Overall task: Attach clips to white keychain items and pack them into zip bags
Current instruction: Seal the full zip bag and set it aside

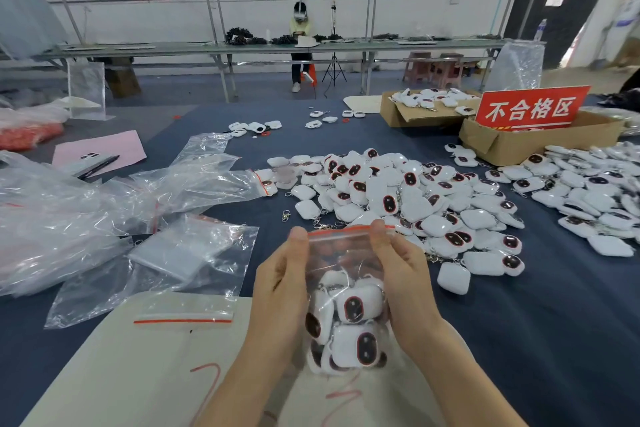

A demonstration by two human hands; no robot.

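A clear zip bag (346, 263) with a red seal strip hangs upright between my hands, holding several white keychain items (349, 322) with dark oval faces. My left hand (280, 284) pinches the bag's top left corner at the seal. My right hand (401, 274) pinches the top right part of the seal. A big heap of loose white keychain items (398, 198) lies on the dark blue table just beyond. A few small metal clips (286, 216) lie left of the heap.
Empty zip bags (183, 315) and crumpled clear plastic (104, 211) lie at the left. Cardboard boxes (540, 146), one with a red sign (531, 107), stand at the back right. More white items (595, 191) spread right. A person sits at a far bench.
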